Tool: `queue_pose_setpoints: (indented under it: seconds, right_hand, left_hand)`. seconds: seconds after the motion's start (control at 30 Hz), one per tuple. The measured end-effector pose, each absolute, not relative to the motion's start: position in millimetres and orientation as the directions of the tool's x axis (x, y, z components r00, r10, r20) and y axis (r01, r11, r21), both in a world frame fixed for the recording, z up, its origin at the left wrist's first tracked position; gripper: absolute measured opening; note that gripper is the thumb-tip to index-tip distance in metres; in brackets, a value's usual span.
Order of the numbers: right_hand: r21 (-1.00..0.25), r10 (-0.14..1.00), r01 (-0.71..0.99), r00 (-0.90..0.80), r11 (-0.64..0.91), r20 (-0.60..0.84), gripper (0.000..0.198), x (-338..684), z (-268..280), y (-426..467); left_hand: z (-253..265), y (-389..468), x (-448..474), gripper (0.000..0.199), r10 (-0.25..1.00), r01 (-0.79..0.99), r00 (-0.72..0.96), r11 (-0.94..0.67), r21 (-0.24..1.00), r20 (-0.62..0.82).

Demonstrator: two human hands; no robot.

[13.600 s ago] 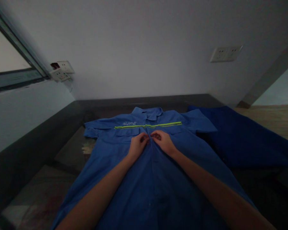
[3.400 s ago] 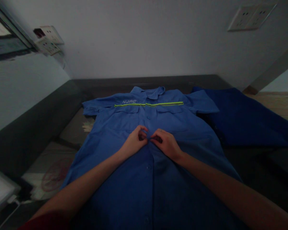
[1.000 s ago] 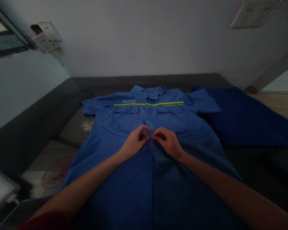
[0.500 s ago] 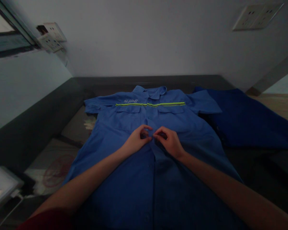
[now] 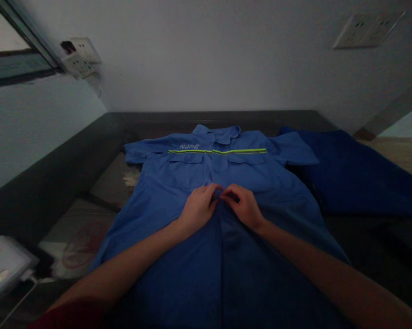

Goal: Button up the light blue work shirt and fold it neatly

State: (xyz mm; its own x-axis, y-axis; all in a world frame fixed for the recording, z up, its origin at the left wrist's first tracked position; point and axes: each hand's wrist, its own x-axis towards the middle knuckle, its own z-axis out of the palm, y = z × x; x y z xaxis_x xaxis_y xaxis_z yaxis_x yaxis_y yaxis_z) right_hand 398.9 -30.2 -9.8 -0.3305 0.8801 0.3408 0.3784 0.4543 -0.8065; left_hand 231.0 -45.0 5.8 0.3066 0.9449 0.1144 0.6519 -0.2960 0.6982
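A blue short-sleeved work shirt (image 5: pixel 171 214) lies face up, collar away from me, with a yellow-green stripe and the letters NJPC across its chest. Over the front placket, just below the chest pockets, my left hand (image 5: pixel 202 203) pinches the shirt's edge between thumb and fingers. Right beside it, my right hand (image 5: pixel 242 203) is closed in a pinch on the cloth from the other side, and the fingertips almost meet. Whatever small part sits between the fingertips is hidden. One button (image 5: pixel 216 171) shows on the placket above my hands.
Dark blue folded cloth (image 5: pixel 356 173) lies to the right, partly under the sleeve. At lower left is a white device (image 5: pixel 7 267) with a cable. The dark table edge (image 5: pixel 209 116) meets the wall, where sockets (image 5: pixel 368 29) are mounted.
My left hand's fingers have closed in on the placket and moved slightly right, nearer my right hand. My right hand keeps its pinch. The view has shifted slightly.
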Motion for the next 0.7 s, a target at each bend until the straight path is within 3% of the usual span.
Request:
queue_pose_setpoints:
  seconds: [0.07, 0.23, 0.3, 0.53, 0.7]
  right_hand:
    - [-0.818, 0.894, 0.386, -0.316, 0.427, 0.318, 0.012, 399, -12, -29]
    - [-0.896, 0.933, 0.328, -0.298, 0.298, 0.201, 0.01, 400, -14, -25]
    - [-0.883, 0.917, 0.345, -0.349, 0.318, 0.194, 0.009, 403, -11, -23]
    - [-0.496, 0.75, 0.58, -0.601, 0.646, 0.275, 0.005, 415, 8, -19]
    - [-0.456, 0.736, 0.593, -0.624, 0.664, 0.261, 0.007, 417, 10, -19]
  left_hand:
    - [6, -46, 231, 0.034, 0.932, 0.686, 0.337, -0.339, 0.644, 0.132]
    - [4, -41, 229, 0.034, 0.948, 0.54, 0.309, -0.245, 0.805, 0.081]
    - [5, -39, 229, 0.032, 0.951, 0.494, 0.303, -0.218, 0.841, 0.068]
    - [12, -41, 228, 0.035, 0.938, 0.472, 0.334, -0.253, 0.844, 0.094]
    - [13, -43, 230, 0.037, 0.941, 0.459, 0.329, -0.235, 0.857, 0.081]
